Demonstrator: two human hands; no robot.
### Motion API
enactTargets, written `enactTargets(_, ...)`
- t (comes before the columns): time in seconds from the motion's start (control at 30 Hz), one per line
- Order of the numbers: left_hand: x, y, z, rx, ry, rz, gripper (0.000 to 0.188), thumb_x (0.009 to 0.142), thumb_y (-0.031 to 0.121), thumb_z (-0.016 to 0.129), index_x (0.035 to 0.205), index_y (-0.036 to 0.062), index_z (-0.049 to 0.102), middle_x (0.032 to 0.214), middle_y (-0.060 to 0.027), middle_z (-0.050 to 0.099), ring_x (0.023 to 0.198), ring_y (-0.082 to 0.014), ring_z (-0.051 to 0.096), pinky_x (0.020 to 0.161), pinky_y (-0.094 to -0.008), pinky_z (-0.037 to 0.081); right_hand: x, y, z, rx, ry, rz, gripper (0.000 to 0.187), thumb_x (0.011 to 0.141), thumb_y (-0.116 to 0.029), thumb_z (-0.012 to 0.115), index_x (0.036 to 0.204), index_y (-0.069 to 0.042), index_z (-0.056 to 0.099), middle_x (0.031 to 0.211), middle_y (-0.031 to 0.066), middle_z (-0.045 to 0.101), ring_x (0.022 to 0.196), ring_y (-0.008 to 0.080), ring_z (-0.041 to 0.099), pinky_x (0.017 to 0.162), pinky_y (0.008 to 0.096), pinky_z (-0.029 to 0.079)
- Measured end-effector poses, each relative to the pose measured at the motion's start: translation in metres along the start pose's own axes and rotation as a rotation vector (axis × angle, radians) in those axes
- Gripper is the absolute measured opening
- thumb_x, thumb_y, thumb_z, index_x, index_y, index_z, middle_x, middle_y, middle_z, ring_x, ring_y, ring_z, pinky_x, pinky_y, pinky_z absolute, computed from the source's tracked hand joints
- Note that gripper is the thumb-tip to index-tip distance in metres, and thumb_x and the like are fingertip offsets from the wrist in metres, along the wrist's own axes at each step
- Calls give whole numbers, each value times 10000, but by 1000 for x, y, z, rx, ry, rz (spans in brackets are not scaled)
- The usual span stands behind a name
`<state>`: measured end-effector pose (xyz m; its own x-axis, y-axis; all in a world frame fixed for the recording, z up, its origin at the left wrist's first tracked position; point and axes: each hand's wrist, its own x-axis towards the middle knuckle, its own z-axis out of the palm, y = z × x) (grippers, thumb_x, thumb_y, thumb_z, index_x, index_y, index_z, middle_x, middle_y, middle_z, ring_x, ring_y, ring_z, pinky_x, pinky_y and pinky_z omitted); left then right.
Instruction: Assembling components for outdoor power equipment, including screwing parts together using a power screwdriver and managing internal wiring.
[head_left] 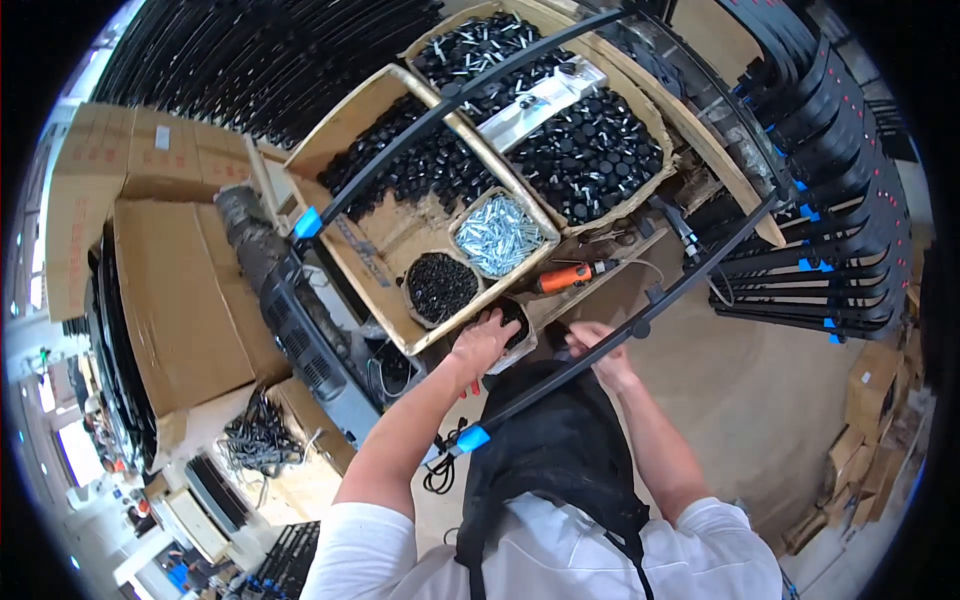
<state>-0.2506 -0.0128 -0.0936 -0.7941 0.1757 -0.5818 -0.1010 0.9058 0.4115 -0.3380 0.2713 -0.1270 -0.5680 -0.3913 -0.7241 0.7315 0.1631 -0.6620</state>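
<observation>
My left hand (482, 343) reaches into a small box of tiny black parts (516, 318), its fingers apart and the tips down among the parts. Beside the near bar of a black tube frame (560, 384), my right hand (597, 345) is closed with curled fingers; what they hold, if anything, is too small to make out. Blue tape (473, 438) marks the frame's corners. The frame spans the space over my lap and the parts trays. Just beyond my hands lies an orange power screwdriver (567, 277).
A wooden tray (395, 300) holds black knobs (420, 160), a tub of silver pins (498, 236) and a tub of black screws (442, 287). More knobs (590, 150) fill a carton behind. Black frames (830, 220) stack at right; cardboard boxes (185, 300) stand at left.
</observation>
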Motion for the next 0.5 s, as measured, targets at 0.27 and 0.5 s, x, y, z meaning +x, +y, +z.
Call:
enactTargets(0.27,11,-18,6,-70,-41,59,250,946,80,593,1192,44,575,1227,-244,611,1169,-462,639,967,-567,548,149,11,85,275,409,185,244,869,-217,805,914,12,736,715,91,701,541,239,691,471,390,555)
enactTargets(0.5,17,-31,21,-345,199,-111,256,871,143,699,1108,46,684,1097,-240,699,1061,-432,688,955,-511,552,117,-30,68,295,522,-126,240,792,-239,813,815,-25,706,711,43,689,522,189,643,444,373,493)
